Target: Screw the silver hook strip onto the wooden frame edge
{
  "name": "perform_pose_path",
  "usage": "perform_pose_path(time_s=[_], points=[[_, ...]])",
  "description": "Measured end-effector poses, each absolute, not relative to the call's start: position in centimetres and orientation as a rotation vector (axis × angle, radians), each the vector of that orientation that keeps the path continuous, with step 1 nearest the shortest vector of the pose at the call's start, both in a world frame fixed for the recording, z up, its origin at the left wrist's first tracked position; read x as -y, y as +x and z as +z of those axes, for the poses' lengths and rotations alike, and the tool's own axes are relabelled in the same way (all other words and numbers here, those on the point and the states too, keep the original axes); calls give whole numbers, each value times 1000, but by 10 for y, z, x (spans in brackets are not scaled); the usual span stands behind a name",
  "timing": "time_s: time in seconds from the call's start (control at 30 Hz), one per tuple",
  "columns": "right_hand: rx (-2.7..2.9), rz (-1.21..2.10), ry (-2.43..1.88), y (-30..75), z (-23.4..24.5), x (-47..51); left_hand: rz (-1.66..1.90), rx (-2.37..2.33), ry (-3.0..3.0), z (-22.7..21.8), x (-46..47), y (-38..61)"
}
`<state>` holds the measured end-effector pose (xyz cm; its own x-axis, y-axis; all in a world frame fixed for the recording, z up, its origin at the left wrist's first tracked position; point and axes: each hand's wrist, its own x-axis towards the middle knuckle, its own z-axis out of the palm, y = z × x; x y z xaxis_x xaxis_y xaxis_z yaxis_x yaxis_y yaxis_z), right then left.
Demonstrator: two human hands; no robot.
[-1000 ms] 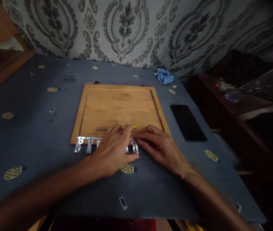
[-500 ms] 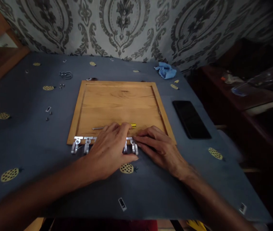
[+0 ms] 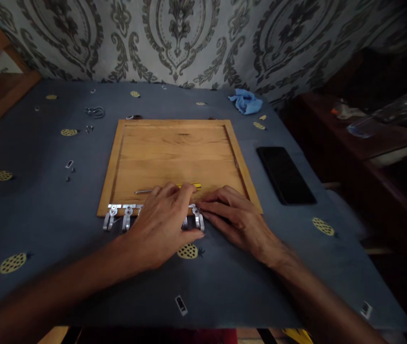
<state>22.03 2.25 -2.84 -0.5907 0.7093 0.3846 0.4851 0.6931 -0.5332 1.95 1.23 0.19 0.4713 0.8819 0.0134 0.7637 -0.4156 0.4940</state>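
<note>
A wooden framed panel lies flat on the table, and along its near edge runs a metal hook rail with several silver hooks hanging over the edge. My left hand is draped over the middle of the rail, fingers curled on the far side and thumb on the near side, covering part of the hooks. At the rail's right end, my right hand has its fingertips pinched together; whatever is between them is hidden. A screwdriver with a yellow handle lies on the panel behind my left fingers, partly covered.
Small screws and a metal shackle-like piece lie on the patterned tablecloth at the left. A black phone is right of the panel, and a crumpled blue cloth sits at the back right.
The view has shifted slightly. Both hands keep nearly the same place on the rail, and nothing has been picked up or let go.
</note>
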Motion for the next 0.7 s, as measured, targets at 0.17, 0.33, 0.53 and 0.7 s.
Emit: perform_pose_path(time_s=[0.17, 0.33, 0.53, 0.7], points=[[2311, 507, -922, 219, -26, -23, 375, -1387, 2313, 0, -12, 21], [2295, 532, -917, 220, -25, -23, 379, -1382, 2296, 0, -13, 22], [2240, 456, -1099, 219, -22, -30, 359, -1381, 2262, 2, -13, 22], [2416, 423, -1096, 209, -21, -45, 381, -1381, 2273, 3, -14, 21]])
